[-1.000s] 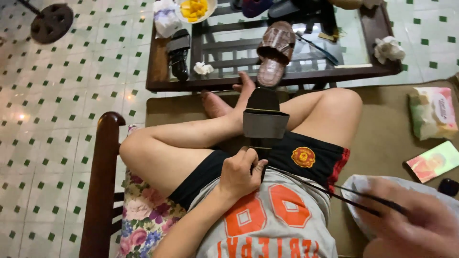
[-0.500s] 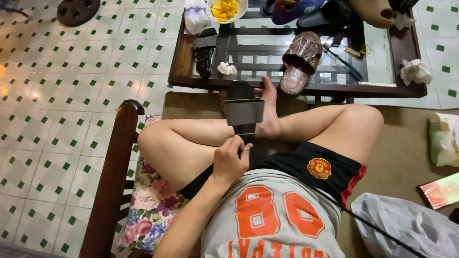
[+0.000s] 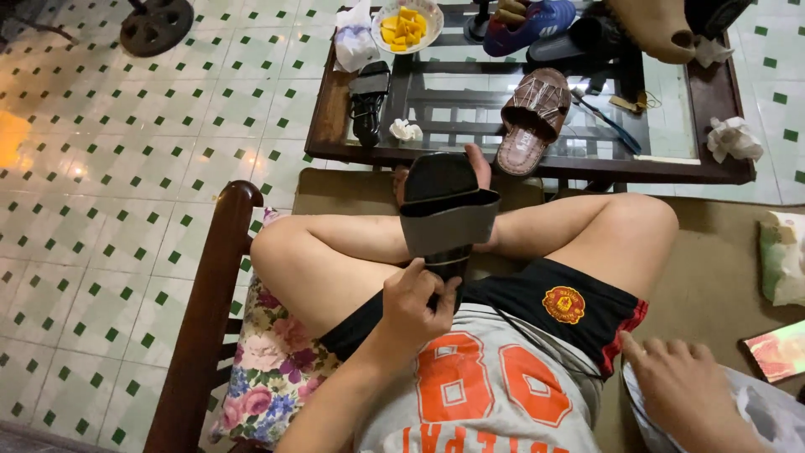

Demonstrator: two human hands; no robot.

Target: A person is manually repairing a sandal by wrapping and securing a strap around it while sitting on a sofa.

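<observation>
My left hand (image 3: 417, 304) grips the heel end of a black slide sandal (image 3: 444, 211) and holds it upright over my crossed legs, its strap facing me. My right hand (image 3: 683, 393) is low at the right, fingers spread and resting on a grey-white plastic bag (image 3: 767, 419) on the seat. It holds nothing that I can see. I sit cross-legged in black shorts and a grey shirt with orange numerals.
A glass-topped wooden coffee table (image 3: 335, 109) stands ahead with a brown sandal (image 3: 530, 122), a black sandal (image 3: 369, 101), a blue shoe (image 3: 528, 18), a bowl of yellow fruit (image 3: 407, 21) and crumpled tissues. A wooden armrest (image 3: 210, 310) and floral cushion (image 3: 272, 369) lie at left; tiled floor beyond.
The view has shifted right and down. My right hand has come back into view on the bag; the thin black cord it held a second ago is gone. The sandal stays upright in my left hand.
</observation>
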